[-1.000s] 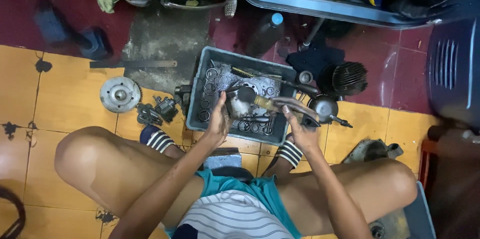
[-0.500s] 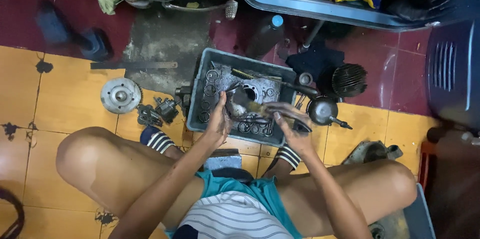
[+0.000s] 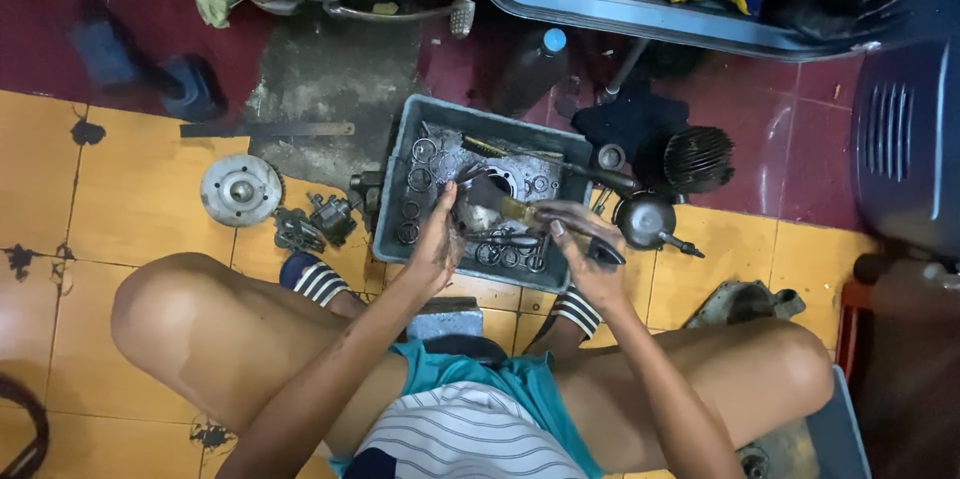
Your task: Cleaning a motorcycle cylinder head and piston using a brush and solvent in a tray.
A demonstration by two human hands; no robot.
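Brush now lower in right hand, left hand gripping engine part over tray; cleaning approx. midway, rings left.

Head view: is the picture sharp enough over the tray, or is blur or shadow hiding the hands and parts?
Head view: lighting is dim and warm; the right hand is smeared by motion blur, so its brush looks soft; the left hand is sharper; the grey tray interior is murky, small rings inside barely distinct; the upper frame falls into deep shadow; no strong glare.
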